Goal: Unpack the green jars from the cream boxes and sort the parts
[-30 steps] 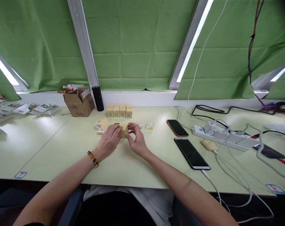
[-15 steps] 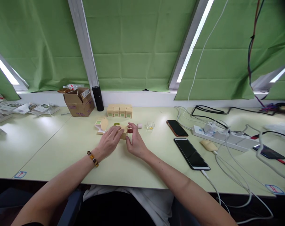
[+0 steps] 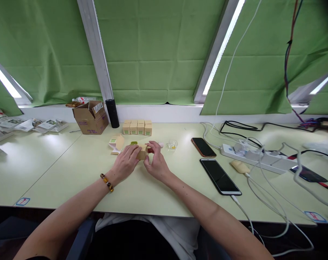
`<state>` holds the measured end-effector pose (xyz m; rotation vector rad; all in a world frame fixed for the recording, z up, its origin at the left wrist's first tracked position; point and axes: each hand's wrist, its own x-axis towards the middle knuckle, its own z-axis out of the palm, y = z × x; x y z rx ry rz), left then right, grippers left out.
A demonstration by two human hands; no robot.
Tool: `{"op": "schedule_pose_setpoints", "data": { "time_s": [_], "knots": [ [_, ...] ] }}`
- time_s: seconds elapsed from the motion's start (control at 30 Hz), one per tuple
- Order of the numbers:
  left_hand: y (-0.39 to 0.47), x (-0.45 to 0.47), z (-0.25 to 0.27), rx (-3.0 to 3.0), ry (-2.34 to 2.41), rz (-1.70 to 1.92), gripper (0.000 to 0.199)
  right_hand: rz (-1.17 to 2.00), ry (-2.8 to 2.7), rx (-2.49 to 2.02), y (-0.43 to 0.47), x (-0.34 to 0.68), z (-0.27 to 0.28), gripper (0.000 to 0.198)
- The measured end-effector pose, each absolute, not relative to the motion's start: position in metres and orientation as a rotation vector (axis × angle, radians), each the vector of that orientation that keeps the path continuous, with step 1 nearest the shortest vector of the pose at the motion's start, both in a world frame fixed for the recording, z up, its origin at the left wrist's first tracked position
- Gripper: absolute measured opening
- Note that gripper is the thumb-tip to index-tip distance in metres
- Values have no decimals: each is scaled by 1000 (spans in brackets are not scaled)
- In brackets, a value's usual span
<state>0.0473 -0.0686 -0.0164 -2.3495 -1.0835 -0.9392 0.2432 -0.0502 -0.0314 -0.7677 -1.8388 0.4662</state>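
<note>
A small tan cardboard box (image 3: pixel 143 153) is held low over the table between my two hands. My left hand (image 3: pixel 126 159) grips its left side, the fingers lying across the top. On the right end, the thumb and fingertips of my right hand (image 3: pixel 156 162) pinch the box's edge. Behind my left fingers sits a green item (image 3: pixel 133 143), partly hidden. A pale pink item (image 3: pixel 161 144) shows just past my right fingers. Left of them stands an opened small box (image 3: pixel 116 144) with a green label and a raised flap. A clear small container (image 3: pixel 172 144) with something yellow lies to the right.
Several closed small boxes (image 3: pixel 137 128) stand in rows at the back, near a black bottle (image 3: pixel 112 113) and a larger cardboard carton (image 3: pixel 90 117). Bagged items lie far left. Two phones (image 3: pixel 220 177), a power strip (image 3: pixel 257 159) and loose cables cover the right side.
The box has tilted and shifted slightly left in my grip. My right fingers have moved a little at its right end. The other things have stayed in place.
</note>
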Motion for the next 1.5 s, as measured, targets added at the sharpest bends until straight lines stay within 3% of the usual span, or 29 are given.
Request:
{"op": "schedule_pose_setpoints", "data": {
  "time_s": [0.43,0.7,1.03,1.33,1.5],
  "knots": [
    [-66,46,-19,-2380,-1142,-1032,58,574,-1701,-834,-45,252,-27,52],
    [-64,45,-24,-2396,-1175,-1339,61,791,-1422,-672,-42,249,-24,41],
    [-60,41,-26,-2507,-1157,-1348,51,903,-1287,-692,-38,254,-19,33],
    [-62,43,-23,-2542,-1194,-1306,66,551,-1392,-890,-26,261,-24,29],
    [-62,42,-25,-2555,-1225,-1288,75,342,-1550,-1020,-18,266,-33,40]
  ]
}}
